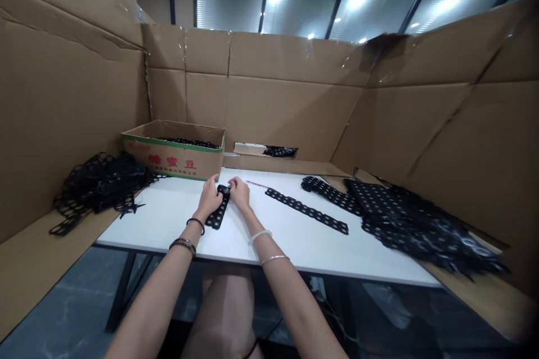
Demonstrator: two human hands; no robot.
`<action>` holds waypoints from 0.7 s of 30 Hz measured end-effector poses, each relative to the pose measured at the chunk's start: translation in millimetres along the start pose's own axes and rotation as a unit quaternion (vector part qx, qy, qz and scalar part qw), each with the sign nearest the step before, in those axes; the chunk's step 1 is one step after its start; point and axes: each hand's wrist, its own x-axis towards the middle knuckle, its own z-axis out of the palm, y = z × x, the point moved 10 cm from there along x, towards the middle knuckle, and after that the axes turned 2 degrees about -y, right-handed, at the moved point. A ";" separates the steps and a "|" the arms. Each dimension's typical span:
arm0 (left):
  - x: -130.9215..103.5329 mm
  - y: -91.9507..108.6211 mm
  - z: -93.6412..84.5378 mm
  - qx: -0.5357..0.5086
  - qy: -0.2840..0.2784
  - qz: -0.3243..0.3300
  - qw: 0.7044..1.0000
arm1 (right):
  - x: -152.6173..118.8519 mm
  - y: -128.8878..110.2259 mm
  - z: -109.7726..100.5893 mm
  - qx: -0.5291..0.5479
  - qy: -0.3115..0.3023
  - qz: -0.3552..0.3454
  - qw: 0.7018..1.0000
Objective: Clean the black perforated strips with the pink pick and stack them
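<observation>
A short black strip with round holes (216, 217) lies on the white table between my hands. My left hand (209, 197) is closed on its upper left side, thumb on top. At the strip's top right corner, the fingers of my right hand (240, 193) are pinched together on the strip's end. A longer perforated black strip (307, 211) lies slantwise on the table to the right of my hands. A thin reddish stick (257, 184) rests by that strip's far end.
At the left is a tangled black heap (99, 182). Behind it stands a cardboard box (177, 162) holding black pieces. Perforated black sheets (404, 219) are piled at the right. Cardboard walls (290, 101) surround the white table (278, 241); a slot in the back wall shows more black pieces.
</observation>
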 end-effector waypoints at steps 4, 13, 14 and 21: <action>0.8 -8.0 3.1 -0.024 -0.014 -0.025 0.999 | 9.0 5.5 0.4 0.043 -0.017 0.006 0.999; -0.3 -2.1 8.5 -0.147 -0.051 -0.053 0.986 | -4.7 73.7 -40.7 -0.109 0.032 0.150 0.982; 1.0 -3.2 9.5 -0.172 -0.051 -0.064 0.982 | -5.0 74.3 -40.2 -0.124 0.023 0.147 0.981; -2.4 -16.7 24.6 -0.370 -0.084 -0.171 0.909 | -3.7 58.6 -28.6 -0.186 -0.054 0.108 0.975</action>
